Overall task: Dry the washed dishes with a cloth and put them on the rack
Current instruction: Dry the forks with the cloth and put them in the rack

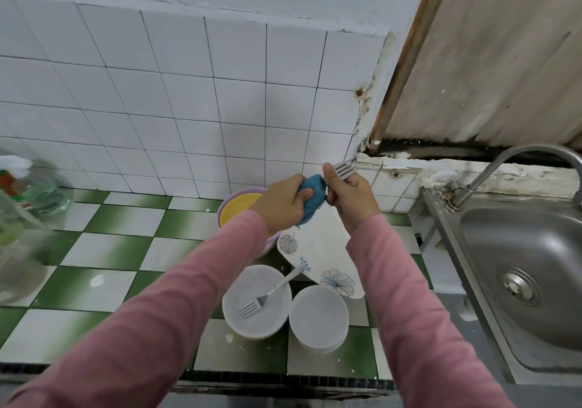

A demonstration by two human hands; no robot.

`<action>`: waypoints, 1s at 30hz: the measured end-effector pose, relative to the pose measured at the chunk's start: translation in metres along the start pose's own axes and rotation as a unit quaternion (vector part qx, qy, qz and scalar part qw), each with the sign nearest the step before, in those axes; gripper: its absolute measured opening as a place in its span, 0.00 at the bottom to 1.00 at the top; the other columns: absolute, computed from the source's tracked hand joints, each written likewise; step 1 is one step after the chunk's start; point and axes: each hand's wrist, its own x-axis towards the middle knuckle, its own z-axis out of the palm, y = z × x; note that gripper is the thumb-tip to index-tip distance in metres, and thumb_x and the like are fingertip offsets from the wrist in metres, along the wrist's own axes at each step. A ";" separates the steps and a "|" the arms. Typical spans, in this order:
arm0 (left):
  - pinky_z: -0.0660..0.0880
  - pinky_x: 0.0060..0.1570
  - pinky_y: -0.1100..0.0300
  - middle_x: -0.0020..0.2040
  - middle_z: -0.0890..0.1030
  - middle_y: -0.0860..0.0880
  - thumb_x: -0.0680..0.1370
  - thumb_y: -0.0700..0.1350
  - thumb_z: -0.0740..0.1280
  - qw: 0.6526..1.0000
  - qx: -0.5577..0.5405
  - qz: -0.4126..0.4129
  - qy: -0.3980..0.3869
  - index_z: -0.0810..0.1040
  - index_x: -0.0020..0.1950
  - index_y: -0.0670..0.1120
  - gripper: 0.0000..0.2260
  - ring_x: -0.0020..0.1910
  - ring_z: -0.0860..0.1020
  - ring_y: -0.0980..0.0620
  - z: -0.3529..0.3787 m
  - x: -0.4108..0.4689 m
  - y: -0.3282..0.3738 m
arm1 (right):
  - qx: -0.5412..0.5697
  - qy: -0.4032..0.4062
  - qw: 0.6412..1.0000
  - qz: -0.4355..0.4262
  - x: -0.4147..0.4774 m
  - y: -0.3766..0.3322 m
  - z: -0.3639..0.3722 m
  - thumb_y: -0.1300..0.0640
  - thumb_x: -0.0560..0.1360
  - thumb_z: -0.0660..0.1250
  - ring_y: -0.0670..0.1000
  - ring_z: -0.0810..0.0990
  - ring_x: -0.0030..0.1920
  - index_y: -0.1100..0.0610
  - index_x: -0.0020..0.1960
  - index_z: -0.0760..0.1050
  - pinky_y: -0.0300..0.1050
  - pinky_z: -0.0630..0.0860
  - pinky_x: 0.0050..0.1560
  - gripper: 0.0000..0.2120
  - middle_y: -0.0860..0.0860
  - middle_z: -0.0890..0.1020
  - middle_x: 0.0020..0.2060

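Pink sleeves point(189, 297) foreground | left hand point(283, 206) grips blue cloth point(310, 198), seemingly to wipe the handle; right hand point(349, 196) clasps fork point(345, 168), steadying it tines-up

Steel fork point(345, 168) upright, blue cloth point(310, 199) — bunched

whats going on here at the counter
A person is drying a fork. The right hand holds it tines up, and the left hand grips a blue cloth right against it. A second fork lies on a white plate on the tiled counter, near a flowered board and a yellow bowl. The sink is to the right. No rack is in view.
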 end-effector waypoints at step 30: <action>0.78 0.47 0.49 0.47 0.77 0.47 0.84 0.46 0.57 0.997 0.002 -0.031 0.070 0.73 0.54 0.47 0.07 0.46 0.77 0.48 0.008 -0.037 -0.066 | -0.021 0.016 1.000 -0.015 -0.011 0.009 -0.007 0.60 0.78 0.69 0.39 0.71 0.27 0.57 0.47 0.83 0.30 0.68 0.34 0.05 0.46 0.79 0.33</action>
